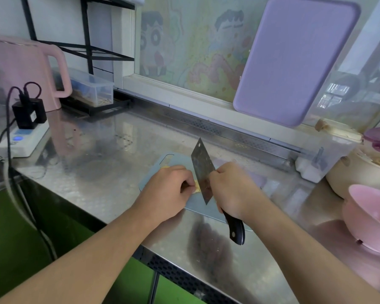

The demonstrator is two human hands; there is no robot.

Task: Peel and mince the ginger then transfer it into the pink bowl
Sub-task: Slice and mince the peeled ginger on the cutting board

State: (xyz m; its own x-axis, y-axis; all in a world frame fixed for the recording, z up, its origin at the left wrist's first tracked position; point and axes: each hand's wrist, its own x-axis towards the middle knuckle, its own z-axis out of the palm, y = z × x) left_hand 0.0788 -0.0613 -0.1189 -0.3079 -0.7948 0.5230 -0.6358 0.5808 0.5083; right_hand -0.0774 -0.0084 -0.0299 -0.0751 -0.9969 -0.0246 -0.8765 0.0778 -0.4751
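A small pale-blue cutting board lies on the steel counter. On it sits a yellow piece of ginger, mostly hidden under my left hand, whose curled fingers hold it down. My right hand grips the black handle of a cleaver; the blade stands on edge right beside the ginger, against my left fingers. A small yellow ginger scrap lies at the board's far left. The pink bowl stands at the right edge of the counter and looks empty.
A pink kettle and a power strip with black cables are at the left. A purple board leans on the window. A clear lidded box and a cream pot stand behind the pink bowl.
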